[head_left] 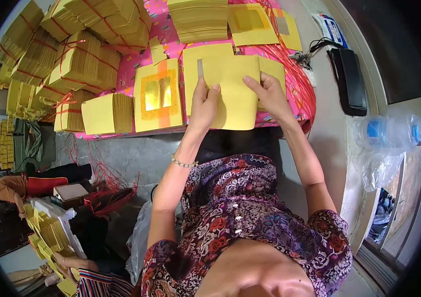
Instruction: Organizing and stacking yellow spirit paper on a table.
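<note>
I hold a sheet of yellow paper (234,94) over the near edge of the table, its right side curving over in a bend. My left hand (203,103) grips its left edge, thumb on top and fingers mostly hidden behind. At the right edge, my right hand (269,94) closes on the paper with the thumb pressed on the upper face. A narrow grey strip (200,68) shows beside my left fingertips. Left of the sheet lies a yellow paper with a gold foil square (158,94) and an orange border. More yellow sheets (271,74) lie partly under the held one.
Red-tied yellow paper bundles (79,59) crowd the table's left; a tall stack (198,20) stands at the back. Red ribbons (297,84) trail along the right edge of the pink cloth (127,69). A black case (349,81) lies right. Other people (96,282) handle yellow paper at lower left.
</note>
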{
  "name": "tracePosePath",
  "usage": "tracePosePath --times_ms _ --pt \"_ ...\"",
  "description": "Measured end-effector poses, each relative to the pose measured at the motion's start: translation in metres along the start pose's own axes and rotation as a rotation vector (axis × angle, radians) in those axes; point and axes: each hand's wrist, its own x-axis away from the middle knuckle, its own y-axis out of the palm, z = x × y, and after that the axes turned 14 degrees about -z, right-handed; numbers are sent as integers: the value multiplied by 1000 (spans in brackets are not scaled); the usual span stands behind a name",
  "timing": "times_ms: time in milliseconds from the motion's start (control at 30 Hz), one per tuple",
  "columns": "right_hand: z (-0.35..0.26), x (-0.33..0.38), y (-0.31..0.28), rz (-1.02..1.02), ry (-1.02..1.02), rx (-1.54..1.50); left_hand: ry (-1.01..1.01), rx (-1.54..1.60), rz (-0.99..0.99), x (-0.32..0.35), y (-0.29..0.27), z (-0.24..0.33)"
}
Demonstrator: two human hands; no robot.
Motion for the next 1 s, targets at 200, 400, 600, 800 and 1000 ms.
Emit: tracePosePath --times_ms 200,400,600,800,1000 --pt "-2 0 -13 35 -33 59 -35 -31 -77 6 1 2" --pt "6 5 -28 60 11 16 -67 8 -121 10 6 4" --pt "-11 29 -9 -44 189 27 -89 41 -95 9 -2 3" --pt "-10 35 -12 -77 263 102 -122 -1 -115 1 -3 -3" --pt "-9 39 -17 -88 341 143 -161 50 -148 -15 0 0"
